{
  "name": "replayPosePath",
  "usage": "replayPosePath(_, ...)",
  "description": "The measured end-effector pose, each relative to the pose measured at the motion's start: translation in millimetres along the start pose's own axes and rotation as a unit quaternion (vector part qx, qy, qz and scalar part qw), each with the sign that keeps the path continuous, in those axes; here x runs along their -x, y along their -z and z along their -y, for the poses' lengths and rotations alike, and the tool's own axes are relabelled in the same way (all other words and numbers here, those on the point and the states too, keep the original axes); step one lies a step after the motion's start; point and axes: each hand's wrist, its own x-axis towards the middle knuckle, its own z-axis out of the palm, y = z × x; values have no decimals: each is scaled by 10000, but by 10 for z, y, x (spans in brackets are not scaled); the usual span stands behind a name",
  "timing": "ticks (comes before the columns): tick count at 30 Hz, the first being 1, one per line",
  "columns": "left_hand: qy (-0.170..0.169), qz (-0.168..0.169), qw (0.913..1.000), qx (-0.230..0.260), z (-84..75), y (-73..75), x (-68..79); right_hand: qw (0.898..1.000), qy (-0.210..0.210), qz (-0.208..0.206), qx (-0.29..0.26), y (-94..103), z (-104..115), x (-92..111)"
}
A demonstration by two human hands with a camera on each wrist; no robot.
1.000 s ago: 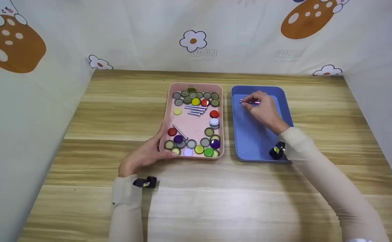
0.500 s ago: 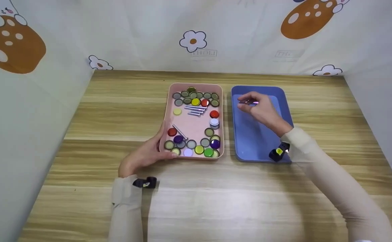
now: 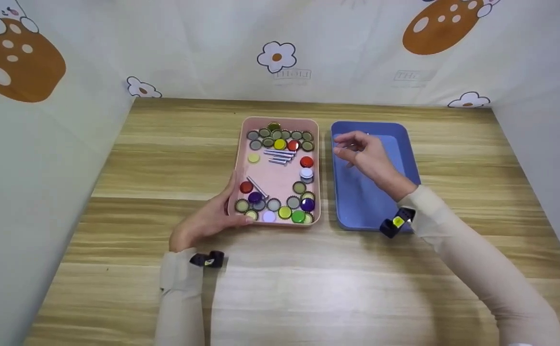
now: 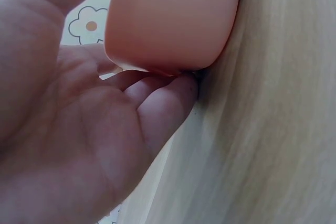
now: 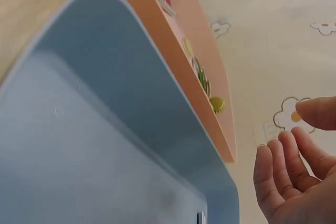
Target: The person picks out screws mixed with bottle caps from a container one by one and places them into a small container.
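My left hand [image 3: 208, 221] grips the near left corner of a pink tray [image 3: 235, 192], thumb over the front rim and fingers along the side; the left wrist view shows the fingertips low against the tray's wall [image 4: 168, 19]. Several silver bolts [image 3: 280, 154] lie together in the tray, with another bolt [image 3: 257, 187] apart among bottle caps [image 3: 285, 212]. Over the blue tray [image 3: 357, 206], my right hand [image 3: 369, 158] is half-curled with a gap between thumb and fingers and nothing held. A metal bolt [image 5: 201, 217] shows partly inside the blue tray in the right wrist view.
Both trays stand side by side on a wooden table [image 3: 164, 158], a narrow gap between them. Printed cloth walls [image 3: 203, 48] enclose the table at the back and sides. A black camera [image 3: 397, 222] on the right wrist hangs over the blue tray's near edge.
My right hand has let go of a bolt over the blue tray, its fingers parting from the thumb, and has shifted slightly left. The left hand and pink tray have stayed put.
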Motion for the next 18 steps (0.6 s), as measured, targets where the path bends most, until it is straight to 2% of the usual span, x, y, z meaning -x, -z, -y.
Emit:
replayPosePath(6,-2,7,10000,-23,-8,4,-1,9994,-310,175,-5,-95,35,41)
replayPosePath(18,-132,-46,9999,-32,18,-3,-8,9980,-521,286,-211,-359,162,166)
